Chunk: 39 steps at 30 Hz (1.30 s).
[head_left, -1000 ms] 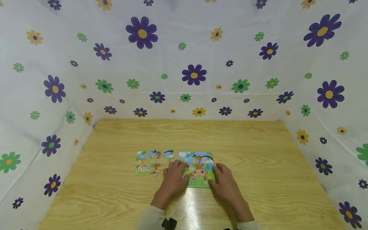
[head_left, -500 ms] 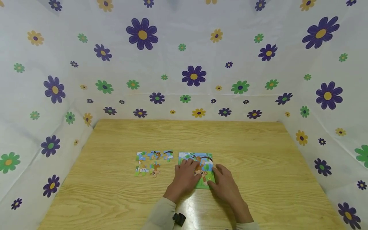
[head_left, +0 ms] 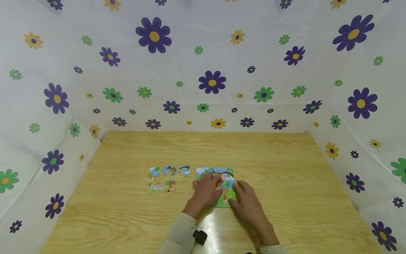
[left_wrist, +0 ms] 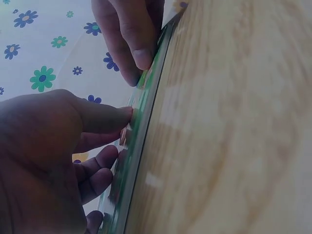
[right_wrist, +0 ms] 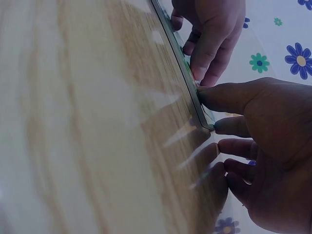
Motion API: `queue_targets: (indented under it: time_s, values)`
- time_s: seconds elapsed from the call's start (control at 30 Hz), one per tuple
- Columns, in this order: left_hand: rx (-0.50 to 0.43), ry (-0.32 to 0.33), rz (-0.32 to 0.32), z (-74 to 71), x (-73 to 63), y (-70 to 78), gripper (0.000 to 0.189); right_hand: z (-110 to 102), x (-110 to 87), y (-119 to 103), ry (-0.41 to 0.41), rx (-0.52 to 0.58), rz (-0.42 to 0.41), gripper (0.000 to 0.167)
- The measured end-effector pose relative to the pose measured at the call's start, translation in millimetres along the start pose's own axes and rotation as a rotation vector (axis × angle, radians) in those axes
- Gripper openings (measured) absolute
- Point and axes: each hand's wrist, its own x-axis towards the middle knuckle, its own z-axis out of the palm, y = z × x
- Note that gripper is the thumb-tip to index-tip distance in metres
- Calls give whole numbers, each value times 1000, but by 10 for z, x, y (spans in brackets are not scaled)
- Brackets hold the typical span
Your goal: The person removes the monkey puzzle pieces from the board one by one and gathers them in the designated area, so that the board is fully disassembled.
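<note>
A jigsaw puzzle board [head_left: 230, 203] with a green border and a cartoon monkey picture lies flat on the wooden table. My left hand [head_left: 207, 191] rests over its left and middle part, covering much of the picture. In the left wrist view the thumb [left_wrist: 109, 119] and fingertips touch the board's surface. My right hand [head_left: 248, 203] holds the near right corner, its thumb [right_wrist: 222, 97] at the front edge and a finger along the side. To the left, loose puzzle pieces [head_left: 171, 170] lie in two rows, among them a piece with part of the monkey's face [head_left: 170, 190].
The light wooden table [head_left: 269, 151] is enclosed at the back and both sides by a white flowered cloth [head_left: 177, 67]. A black strap mount [head_left: 200, 237] sits at the left sleeve [head_left: 180, 233].
My left hand has moved right, from the board's left edge onto the middle of its picture. The right hand keeps its place at the right edge.
</note>
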Motion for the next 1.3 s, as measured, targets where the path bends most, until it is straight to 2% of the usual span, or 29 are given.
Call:
queue_targets:
  time_s: [0.13, 0.33, 0.5, 0.67, 0.97, 1.3]
  values:
    - [-30, 1, -22, -7, 12, 10, 32, 0, 10, -7, -9, 7, 5, 59]
    - [-58, 51, -38, 10, -18, 40, 29, 4, 1, -15, -17, 28, 16, 59]
    - [-79, 110, -32, 39, -60, 84, 28, 4, -22, -7, -21, 34, 33, 60]
    - [-57, 140, -15, 64, -84, 106, 31, 0, -43, 3, -17, 33, 28, 59]
    - [-77, 142, -21, 57, -83, 95, 35, 11, -46, 14, -10, 30, 16, 58]
    - [-100, 150, -16, -26, -109, 35, 37, 15, 9, 25, 15, 29, 3, 59]
